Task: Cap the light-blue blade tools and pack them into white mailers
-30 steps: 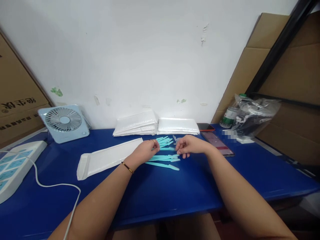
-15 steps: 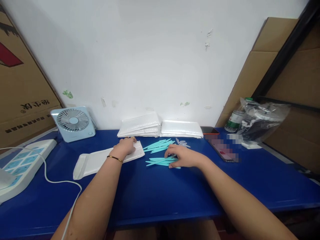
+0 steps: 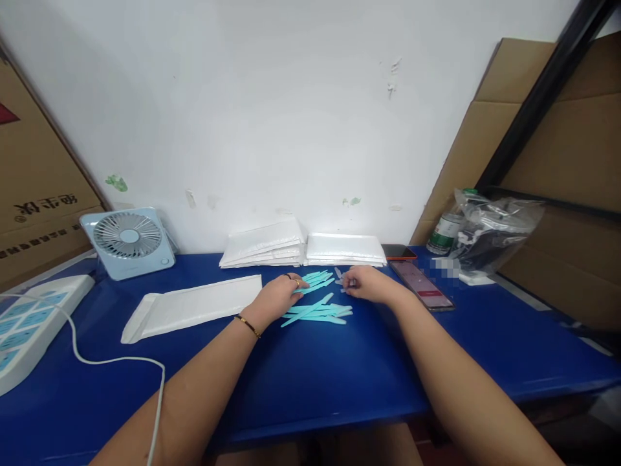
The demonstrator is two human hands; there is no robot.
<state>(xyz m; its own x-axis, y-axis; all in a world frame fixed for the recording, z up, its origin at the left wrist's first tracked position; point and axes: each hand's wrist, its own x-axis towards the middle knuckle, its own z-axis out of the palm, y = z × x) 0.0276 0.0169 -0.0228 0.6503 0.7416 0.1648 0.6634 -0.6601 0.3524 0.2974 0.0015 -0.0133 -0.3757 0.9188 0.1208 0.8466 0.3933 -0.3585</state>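
My left hand (image 3: 279, 298) is at the left end of the upper pile of flat teal sticks (image 3: 319, 280), thumb and fingers closed around stick ends. A second, crossed pile of teal sticks (image 3: 317, 312) lies just in front of it. My right hand (image 3: 366, 285) is at the small pale-purple flat pieces (image 3: 338, 273), its fingertips pinched together on one of them; the fingers partly cover these pieces. Left of my left hand lies a single white padded envelope (image 3: 194, 305), flat, its flap end to the left.
Two stacks of white padded envelopes, a left stack (image 3: 262, 246) and a right stack (image 3: 345, 248), lie against the wall. A blue fan (image 3: 130, 243), a power strip (image 3: 39, 323) and its cable are left. Phones (image 3: 422, 285), a bottle (image 3: 444, 233) and a plastic bag (image 3: 499, 239) are right.
My left hand has left the white envelope and moved right to the upper teal pile. My right hand has moved from the lower teal pile up to the pale-purple pieces.
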